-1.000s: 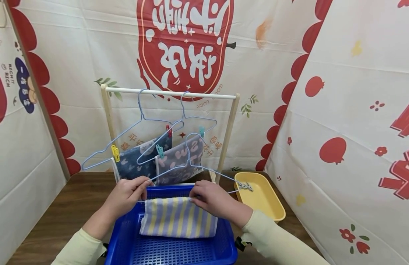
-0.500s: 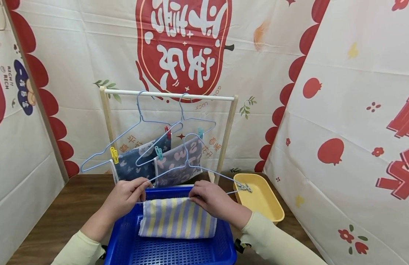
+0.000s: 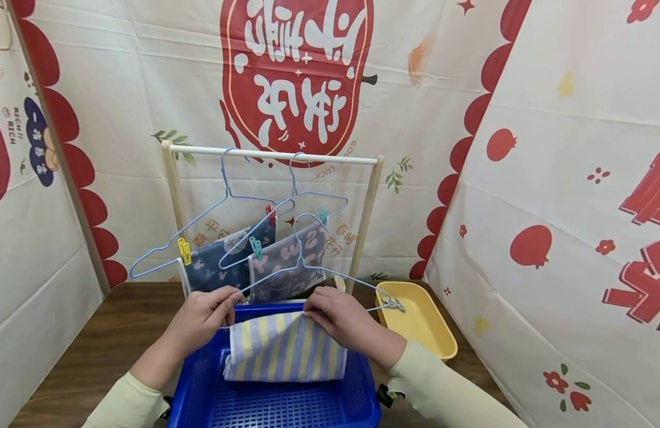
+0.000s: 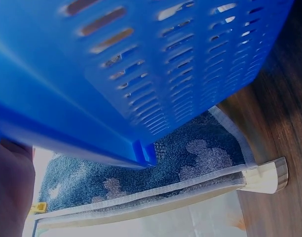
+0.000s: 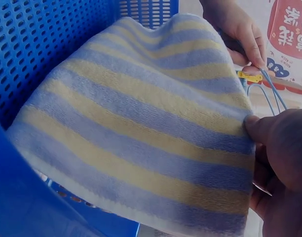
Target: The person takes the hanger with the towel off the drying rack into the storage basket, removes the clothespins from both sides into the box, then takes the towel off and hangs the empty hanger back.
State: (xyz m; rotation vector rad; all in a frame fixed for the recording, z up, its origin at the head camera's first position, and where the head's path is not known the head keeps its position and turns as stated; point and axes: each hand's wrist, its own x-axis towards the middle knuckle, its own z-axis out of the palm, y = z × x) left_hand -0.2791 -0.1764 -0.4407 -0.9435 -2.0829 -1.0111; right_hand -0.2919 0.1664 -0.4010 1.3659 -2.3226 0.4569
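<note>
My left hand (image 3: 205, 315) grips the left end of a blue wire hanger (image 3: 330, 267), held over the blue basket. A yellow-and-lavender striped towel (image 3: 287, 351) hangs folded over the hanger's lower bar. With thumb and fingers my right hand (image 3: 337, 318) pinches the towel's top edge, which peaks there. In the right wrist view the striped towel (image 5: 141, 123) fills the middle, and the right thumb (image 5: 262, 128) presses on its edge. Pale grey clothespins (image 3: 395, 304) sit at the hanger's right end. The left wrist view shows mainly the basket's side (image 4: 156, 74), with only part of the left hand (image 4: 13, 187).
The blue perforated basket (image 3: 182, 386) stands on the wooden table (image 3: 102, 339). Behind it, a rack (image 3: 276, 153) carries two hangers with a dark blue towel (image 3: 223, 261) and a greyish-purple towel (image 3: 287, 261), both clipped with clothespins. A yellow tray (image 3: 423, 321) lies at the right.
My right hand has pulled the striped towel's top edge up slightly into a peak, and its lower edge has risen a little. The left hand keeps its grip on the hanger.
</note>
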